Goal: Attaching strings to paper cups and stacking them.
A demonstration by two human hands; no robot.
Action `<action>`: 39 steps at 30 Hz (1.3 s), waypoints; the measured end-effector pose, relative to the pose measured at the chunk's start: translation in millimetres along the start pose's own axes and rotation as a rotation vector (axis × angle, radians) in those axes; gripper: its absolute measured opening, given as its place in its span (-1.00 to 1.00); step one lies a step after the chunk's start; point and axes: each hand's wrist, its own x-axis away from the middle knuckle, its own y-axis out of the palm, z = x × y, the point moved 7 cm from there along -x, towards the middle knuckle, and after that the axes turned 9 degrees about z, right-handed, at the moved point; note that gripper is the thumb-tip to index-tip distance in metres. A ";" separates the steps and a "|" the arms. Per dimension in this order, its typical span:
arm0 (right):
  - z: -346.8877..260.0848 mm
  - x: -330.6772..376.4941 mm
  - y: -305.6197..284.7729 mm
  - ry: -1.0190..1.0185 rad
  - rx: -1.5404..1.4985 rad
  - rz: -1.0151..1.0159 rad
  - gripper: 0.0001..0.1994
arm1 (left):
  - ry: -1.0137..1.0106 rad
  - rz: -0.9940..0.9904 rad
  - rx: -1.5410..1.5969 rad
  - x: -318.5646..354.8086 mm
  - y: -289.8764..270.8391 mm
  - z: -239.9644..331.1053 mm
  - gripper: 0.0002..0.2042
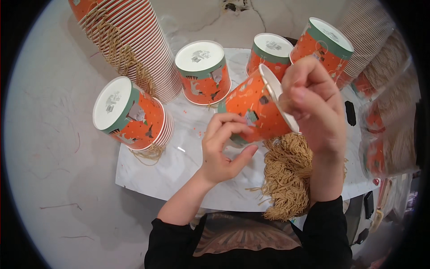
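Note:
An orange paper bucket (253,107) with a green band and white rim is tilted in front of me, its open end toward the right. My left hand (224,145) supports it, fingers on its side and thumb below. At the open end my right hand (313,98) is closed in a pinch by the rim. A thin pale strand shows along the rim there; what lies between the right fingertips is hidden. Below the bucket, a thick bundle of tan cords (289,177) hangs over the table's near edge.
Upside-down buckets stand on the white marbled table (179,166): a short stack (134,116) at left, a bucket (201,74) at centre, two more behind (271,51). A tall bucket stack (130,45) draped with cords rises far left. Plastic-wrapped stacks (385,130) line the right.

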 end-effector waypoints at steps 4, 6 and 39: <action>5.0 6.9 16.8 0.043 0.004 -0.031 -0.86 | 0.065 0.082 -0.092 -2.8 -0.3 11.6 -0.47; 3.3 10.9 26.1 0.141 0.032 -0.075 -0.80 | 0.132 0.081 -0.107 -0.5 3.4 14.0 -0.41; -96.1 39.0 3.8 -0.734 0.971 -0.094 -0.75 | 0.175 0.252 -0.051 3.7 -35.7 5.2 -0.75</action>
